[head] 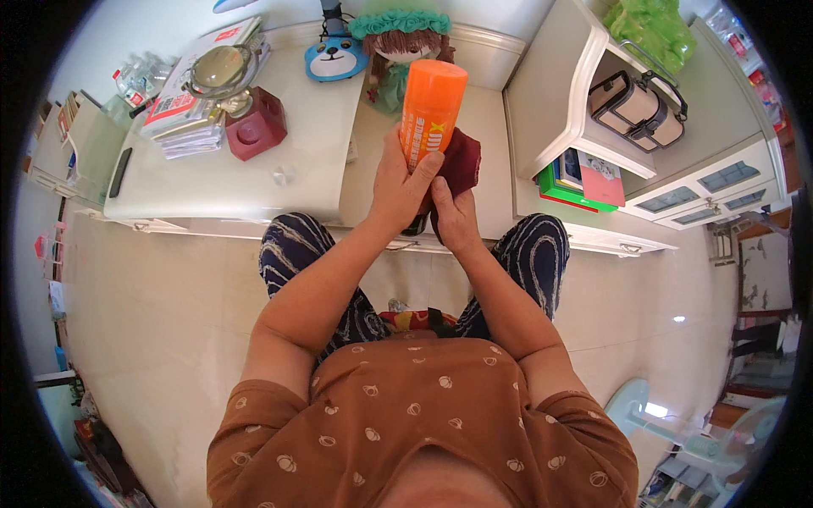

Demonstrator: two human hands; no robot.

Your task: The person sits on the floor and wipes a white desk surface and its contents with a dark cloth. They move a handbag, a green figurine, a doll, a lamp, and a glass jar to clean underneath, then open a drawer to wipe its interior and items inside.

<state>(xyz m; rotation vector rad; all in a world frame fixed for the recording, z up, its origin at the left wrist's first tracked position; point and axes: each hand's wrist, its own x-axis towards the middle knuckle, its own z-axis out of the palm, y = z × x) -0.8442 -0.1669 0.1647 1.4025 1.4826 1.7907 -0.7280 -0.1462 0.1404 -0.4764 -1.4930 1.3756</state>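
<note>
An orange spray can (433, 95) with an orange cap and printed writing is held up in front of me, tilted, cap end away from me. Around its lower left side curl the fingers of my left hand (401, 178). My right hand (458, 213) grips a dark red cloth (462, 162) against the can's right side. Both thumbs lie close together over the can's lower part. The can's base is mostly hidden by the hands and cloth. Behind the can sits a doll (400, 28) with a teal flower headband, partly covered by it.
On the white cabinet top (317, 159) at left are stacked papers (184, 130), a dark red base (257, 124) with a round ornament (219, 66), a remote control (120, 173) and a blue animal-faced item (336, 59). At right, a shelf unit holds a beige case (635, 111) and books (578, 181).
</note>
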